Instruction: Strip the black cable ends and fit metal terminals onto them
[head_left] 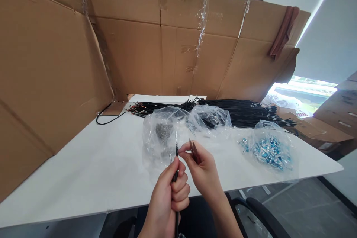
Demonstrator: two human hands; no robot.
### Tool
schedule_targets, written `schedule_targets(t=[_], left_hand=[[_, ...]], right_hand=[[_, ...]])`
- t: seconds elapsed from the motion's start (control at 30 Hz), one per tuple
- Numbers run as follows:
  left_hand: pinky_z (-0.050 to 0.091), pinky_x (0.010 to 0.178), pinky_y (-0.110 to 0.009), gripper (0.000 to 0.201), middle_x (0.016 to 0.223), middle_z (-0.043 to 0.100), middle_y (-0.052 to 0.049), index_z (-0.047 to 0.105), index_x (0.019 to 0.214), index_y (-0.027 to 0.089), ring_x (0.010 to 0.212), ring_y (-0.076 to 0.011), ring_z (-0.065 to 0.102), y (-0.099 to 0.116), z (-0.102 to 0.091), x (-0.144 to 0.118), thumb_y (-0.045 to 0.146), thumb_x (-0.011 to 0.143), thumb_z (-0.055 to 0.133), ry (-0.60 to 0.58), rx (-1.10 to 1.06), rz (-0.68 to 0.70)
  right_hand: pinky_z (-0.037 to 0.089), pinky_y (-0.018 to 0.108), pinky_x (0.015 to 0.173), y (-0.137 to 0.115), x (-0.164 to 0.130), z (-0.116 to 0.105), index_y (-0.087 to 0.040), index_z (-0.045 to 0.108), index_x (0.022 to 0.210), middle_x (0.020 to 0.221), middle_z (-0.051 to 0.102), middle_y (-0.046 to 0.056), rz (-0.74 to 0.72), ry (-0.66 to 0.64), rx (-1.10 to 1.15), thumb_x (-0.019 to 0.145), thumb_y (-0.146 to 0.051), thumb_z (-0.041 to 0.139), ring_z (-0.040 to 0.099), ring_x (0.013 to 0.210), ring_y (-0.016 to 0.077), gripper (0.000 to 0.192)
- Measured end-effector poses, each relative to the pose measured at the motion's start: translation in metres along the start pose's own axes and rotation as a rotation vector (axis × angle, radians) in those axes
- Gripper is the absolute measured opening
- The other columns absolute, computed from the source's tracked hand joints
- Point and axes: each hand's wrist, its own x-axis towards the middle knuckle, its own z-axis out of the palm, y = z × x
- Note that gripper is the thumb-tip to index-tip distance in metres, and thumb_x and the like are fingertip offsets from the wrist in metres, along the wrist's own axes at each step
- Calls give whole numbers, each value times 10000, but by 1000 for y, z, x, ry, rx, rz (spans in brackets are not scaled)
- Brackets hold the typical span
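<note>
My left hand (170, 193) is closed around a thin black wire (176, 148) that stands upright, its bare tip poking above my thumb. My right hand (202, 171) is just right of it, fingertips touching the wire near its top, and it grips a small dark tool (193, 148) that looks like tweezers or snips. Both hands hover over the near edge of the white table (97, 167). Behind them lie two clear plastic bags (164, 132) (210, 119) with small dark parts.
A long bundle of black wires (237, 109) lies across the back of the table. A clear bag of blue parts (269, 150) sits at the right. Taped cardboard walls (134, 48) fence the table's left and back. A black chair arm (259, 212) is at lower right.
</note>
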Motion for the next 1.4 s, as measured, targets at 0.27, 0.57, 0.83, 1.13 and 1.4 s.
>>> schedule_targets(t=[0.27, 0.57, 0.83, 1.13, 1.4], left_hand=[[84, 303, -118, 491, 384, 205, 138, 504, 540, 158, 366, 7, 42, 8, -4, -3, 469, 533, 883, -55, 10, -58], [93, 301, -129, 489, 359, 184, 118, 487, 440, 141, 317, 8, 77, 15, -10, -7, 436, 623, 831, -221, 12, -93], [79, 285, -147, 537, 331, 161, 110, 429, 430, 160, 279, -4, 79, 14, -13, -1, 491, 734, 723, -469, 168, -125], [72, 284, -159, 578, 330, 156, 93, 343, 412, 175, 278, -14, 77, 7, -15, 1, 496, 790, 639, -583, 211, -162], [76, 223, -170, 657, 256, 122, 74, 267, 326, 197, 206, -34, 107, 2, -20, 9, 539, 747, 637, -640, 192, -137]], right_hand=[[340, 244, 543, -12, -9, -5, -200, 632, 840, 786, 587, -13, -9, -51, 14, 894, -260, 587, 431, 584, 100, 93], [284, 210, 495, -25, -16, -23, -205, 616, 1019, 638, 381, -60, 68, 17, 180, 895, -378, 615, 339, 553, 90, 213], [183, 205, 452, -38, -8, -11, -175, 667, 909, 593, 374, -58, 148, 1, 398, 837, -483, 674, 283, 526, 67, 317], [126, 142, 378, -43, -6, -10, -151, 663, 782, 476, 312, -109, 364, -12, 783, 727, -380, 806, 169, 415, 12, 276], [111, 87, 284, -28, -3, -4, -143, 576, 678, 409, 367, -119, 628, -341, 1360, 709, -192, 778, 103, 349, -3, 211]])
